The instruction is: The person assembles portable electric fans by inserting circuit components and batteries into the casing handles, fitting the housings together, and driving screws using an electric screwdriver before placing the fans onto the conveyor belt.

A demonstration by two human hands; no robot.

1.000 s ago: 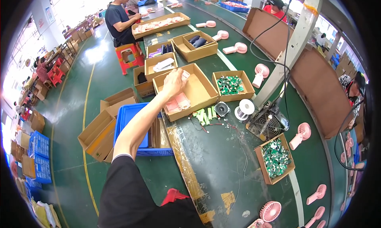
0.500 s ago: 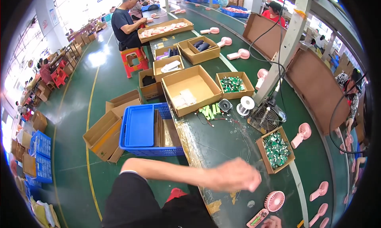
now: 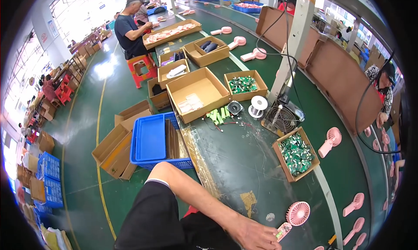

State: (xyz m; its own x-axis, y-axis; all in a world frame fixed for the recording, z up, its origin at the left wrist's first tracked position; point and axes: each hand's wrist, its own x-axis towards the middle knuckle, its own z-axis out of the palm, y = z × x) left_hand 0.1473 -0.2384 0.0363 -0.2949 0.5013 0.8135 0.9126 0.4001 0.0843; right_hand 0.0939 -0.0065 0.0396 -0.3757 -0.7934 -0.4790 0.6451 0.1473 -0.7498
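Note:
My left hand is at the lower edge, fingers bent and closed on the handle end of a pink handheld fan. The fan lies on the green bench with its round grille away from me. Its handle is opened up, showing something green and small parts inside; my fingers cover its near end. My right hand is out of the picture. Beyond the fan stands a cardboard box of green circuit boards.
Further up the bench are green battery cells, a black round part, a wire spool, a small blower fan and a large cardboard box. Blue crates stand left. Pink fans lie along the right.
My left hand has moved down and nearer, from over the bench to the fan's handle. My right hand, earlier beside the handle, no longer shows. The view has shifted slightly.

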